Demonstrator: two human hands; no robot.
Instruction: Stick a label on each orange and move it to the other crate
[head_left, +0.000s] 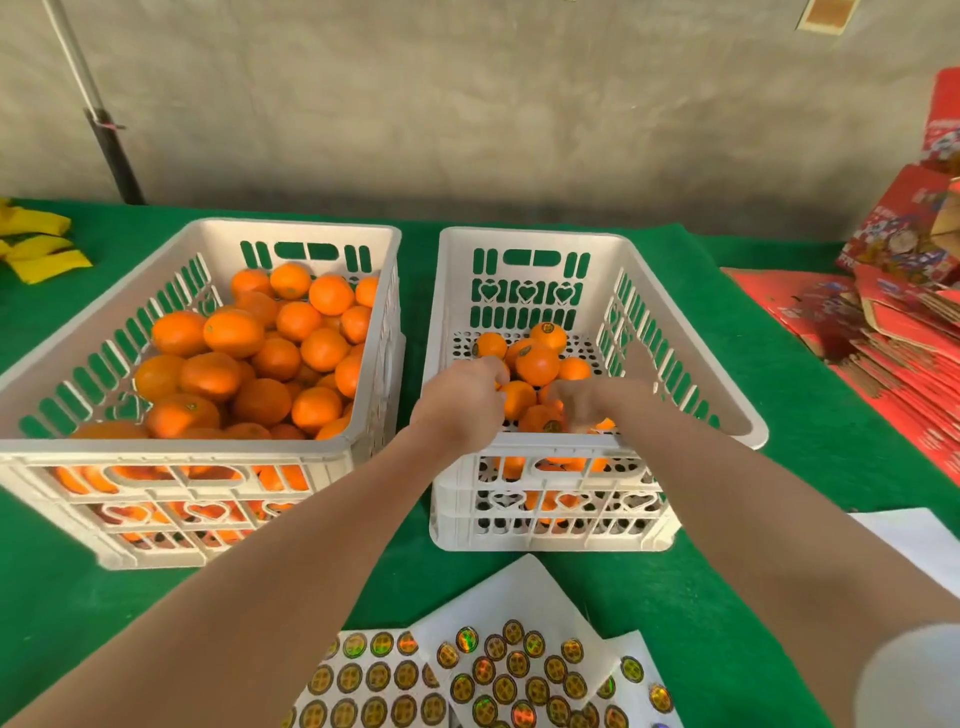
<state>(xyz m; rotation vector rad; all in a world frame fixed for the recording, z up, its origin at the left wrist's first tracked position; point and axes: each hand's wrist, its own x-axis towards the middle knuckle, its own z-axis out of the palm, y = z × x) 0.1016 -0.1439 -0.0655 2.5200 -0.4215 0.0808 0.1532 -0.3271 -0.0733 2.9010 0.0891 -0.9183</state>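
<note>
Orange (517, 398) lies on the labelled pile in the right crate (530, 236), between the left grip (462, 400) and the right grip (579, 408). Both grips curl over the fruit; whether either grasps it cannot be told. Risks: a lightly pressed label may lift, and fruit released on the heap may roll. The orange is near-round, with no clear long axis. Its label side is hidden.

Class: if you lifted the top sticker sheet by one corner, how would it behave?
The sticker sheet would probably flop, since it looks paper-thin. It seems light, so a push may slide it over the sheet beneath. The green cloth might grip it somewhat.
</note>
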